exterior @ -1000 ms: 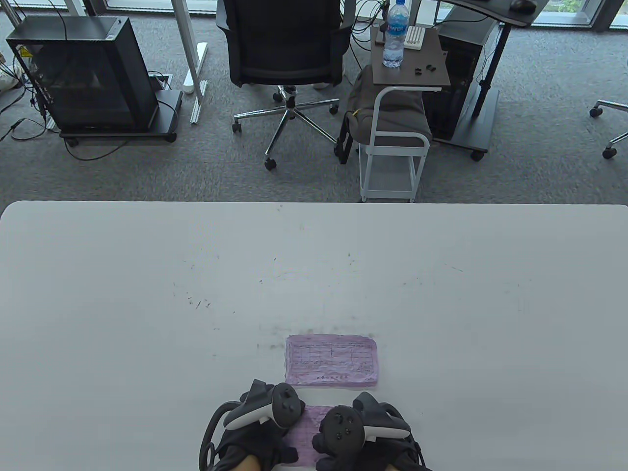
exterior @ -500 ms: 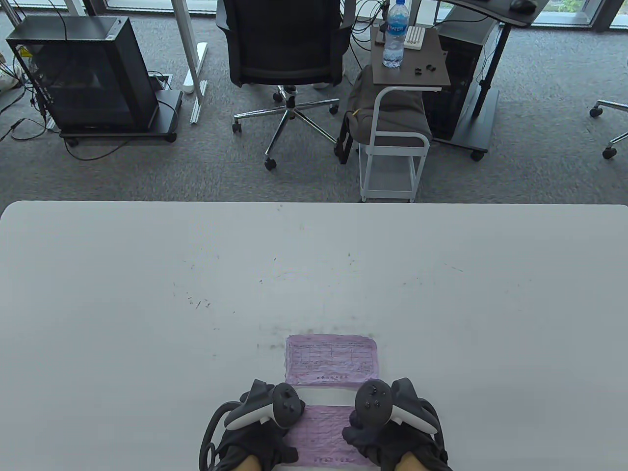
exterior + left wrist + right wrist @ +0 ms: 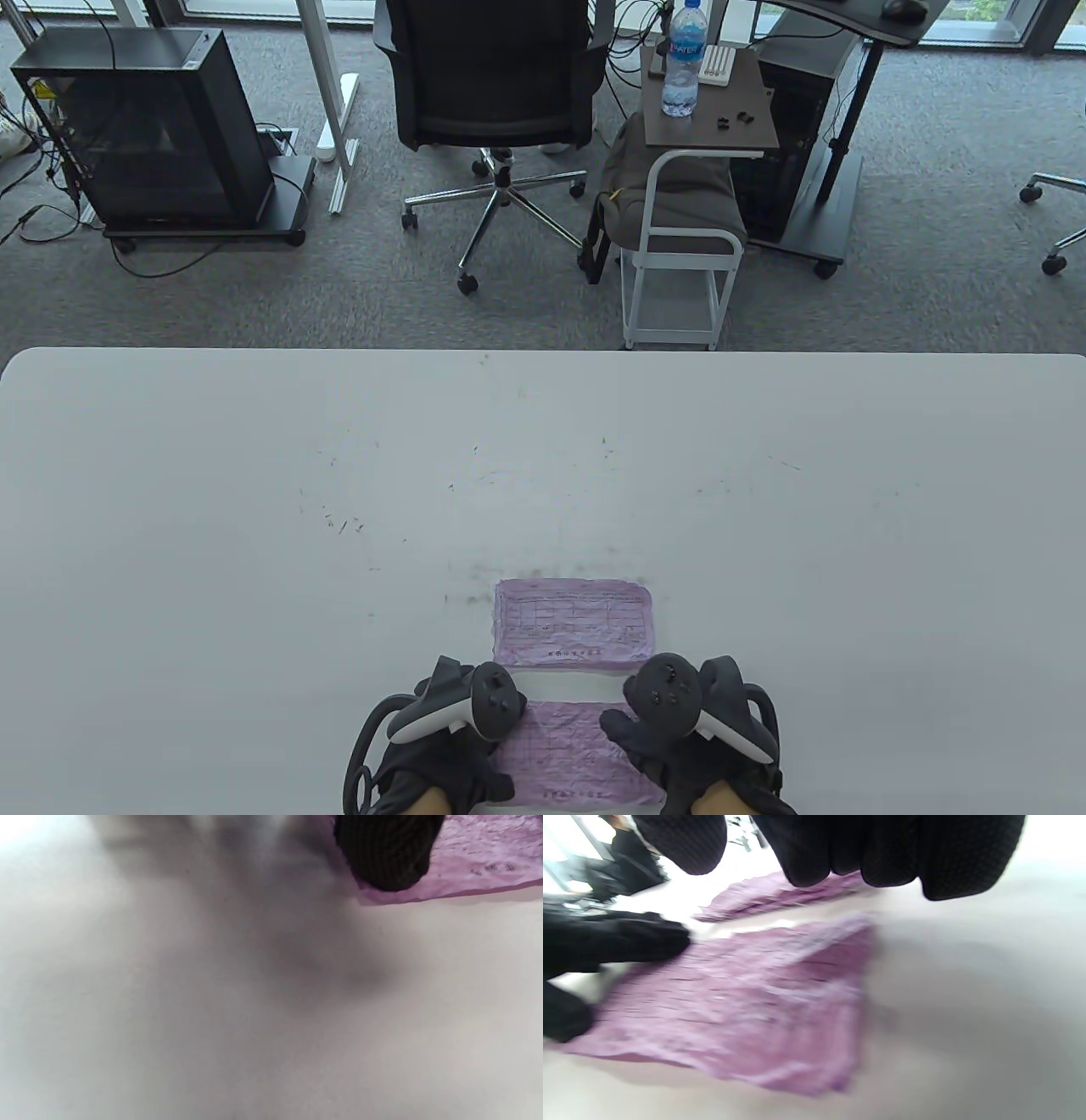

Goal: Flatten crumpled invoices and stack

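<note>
A wrinkled pink invoice (image 3: 567,751) lies flat at the table's near edge between my hands. My left hand (image 3: 462,751) rests on its left end; in the left wrist view a gloved fingertip (image 3: 384,855) presses on the paper (image 3: 479,861). My right hand (image 3: 649,743) lies open over its right end, and in the right wrist view its fingers (image 3: 882,849) hang just above the sheet (image 3: 755,997). A stack of flattened pink invoices (image 3: 573,621) lies just beyond, also in the right wrist view (image 3: 780,895).
The white table (image 3: 254,509) stretches wide to both sides and beyond the stack. Past its far edge stand an office chair (image 3: 492,85), a small cart (image 3: 679,246) and a black computer case (image 3: 144,127).
My right hand has slid to the right across the near invoice, from its middle to its right end, and more of the sheet shows. My left hand has stayed put.
</note>
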`<state>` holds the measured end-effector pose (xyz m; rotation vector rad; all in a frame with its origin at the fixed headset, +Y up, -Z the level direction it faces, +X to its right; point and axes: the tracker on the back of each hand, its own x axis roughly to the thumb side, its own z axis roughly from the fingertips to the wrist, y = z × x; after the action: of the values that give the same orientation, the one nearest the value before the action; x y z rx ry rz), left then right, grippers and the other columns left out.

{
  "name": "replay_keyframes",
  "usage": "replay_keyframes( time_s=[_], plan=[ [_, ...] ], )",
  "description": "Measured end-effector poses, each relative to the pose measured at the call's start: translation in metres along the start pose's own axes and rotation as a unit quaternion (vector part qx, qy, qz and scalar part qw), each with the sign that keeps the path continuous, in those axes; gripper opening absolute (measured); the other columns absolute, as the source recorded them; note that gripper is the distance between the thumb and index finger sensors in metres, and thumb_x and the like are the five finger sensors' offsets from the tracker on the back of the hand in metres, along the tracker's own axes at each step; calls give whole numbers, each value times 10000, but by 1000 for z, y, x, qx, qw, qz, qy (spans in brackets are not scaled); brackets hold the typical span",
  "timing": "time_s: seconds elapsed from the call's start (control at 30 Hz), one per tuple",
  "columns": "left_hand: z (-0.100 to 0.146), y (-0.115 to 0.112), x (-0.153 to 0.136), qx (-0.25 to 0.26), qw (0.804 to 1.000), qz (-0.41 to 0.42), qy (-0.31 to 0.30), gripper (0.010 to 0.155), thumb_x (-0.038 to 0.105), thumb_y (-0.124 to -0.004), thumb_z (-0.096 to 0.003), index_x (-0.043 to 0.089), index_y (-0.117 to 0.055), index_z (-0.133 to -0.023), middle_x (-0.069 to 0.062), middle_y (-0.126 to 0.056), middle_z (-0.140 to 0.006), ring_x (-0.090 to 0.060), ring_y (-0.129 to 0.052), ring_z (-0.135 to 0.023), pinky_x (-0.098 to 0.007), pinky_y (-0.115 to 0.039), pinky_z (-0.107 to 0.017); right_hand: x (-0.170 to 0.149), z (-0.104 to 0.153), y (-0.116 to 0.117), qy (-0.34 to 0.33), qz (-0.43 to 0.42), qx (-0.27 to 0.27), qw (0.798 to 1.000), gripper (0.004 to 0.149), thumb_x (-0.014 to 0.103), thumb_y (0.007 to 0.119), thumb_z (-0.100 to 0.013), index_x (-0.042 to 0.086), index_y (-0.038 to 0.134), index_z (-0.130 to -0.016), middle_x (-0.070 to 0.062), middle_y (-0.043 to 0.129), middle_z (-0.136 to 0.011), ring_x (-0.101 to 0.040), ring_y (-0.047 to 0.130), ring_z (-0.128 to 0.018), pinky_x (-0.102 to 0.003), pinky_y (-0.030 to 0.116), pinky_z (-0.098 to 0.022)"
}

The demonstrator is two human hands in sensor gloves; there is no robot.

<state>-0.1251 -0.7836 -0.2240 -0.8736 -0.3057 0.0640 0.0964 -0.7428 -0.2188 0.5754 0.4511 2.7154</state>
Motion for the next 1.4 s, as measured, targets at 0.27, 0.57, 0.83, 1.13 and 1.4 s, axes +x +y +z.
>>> replay_keyframes(
  time_s=[0.27,0.57,0.83,1.13,1.4],
  plan=[
    [0,0,-1,-1,1000,1,0,828,456,-780,-546,366,-162,-1090,-184,97,-1062,-640,0,-940,-745,-305,-664,65,-5,45,-214,81,176,957,564,521,656,-594,165,574,-1024,-197,460,-1120,-497,528,-928,-671,620,-587],
    [0,0,-1,-7,1000,1,7,846,468,-778,-540,353,-140,-1084,-167,107,-1058,-626,11,-943,-736,-300,-669,59,-8,42,-158,74,216,961,499,516,652,-603,152,711,-939,-133,629,-1026,-439,598,-884,-675,655,-553],
    [1,0,-1,-9,1000,1,11,878,481,-774,-535,311,-110,-1083,-154,114,-1055,-616,20,-945,-734,-295,-670,25,-10,29,-23,31,234,971,417,502,658,-610,169,856,-764,-110,840,-830,-412,791,-722,-652,734,-497],
    [1,1,-1,-13,1000,-2,10,909,484,-793,-519,311,-99,-1080,-159,123,-1049,-620,26,-941,-737,-291,-669,-1,-1,3,34,26,117,992,436,506,671,-602,145,890,-708,-134,903,-749,-416,848,-646,-651,753,-479],
    [2,1,-1,-12,1000,-3,10,908,487,-792,-519,315,-99,-1080,-158,122,-1050,-621,24,-942,-736,-293,-669,41,-5,24,-130,91,74,985,575,473,664,-596,109,542,-1025,-221,479,-1086,-473,634,-866,-630,695,-548]
  ],
)
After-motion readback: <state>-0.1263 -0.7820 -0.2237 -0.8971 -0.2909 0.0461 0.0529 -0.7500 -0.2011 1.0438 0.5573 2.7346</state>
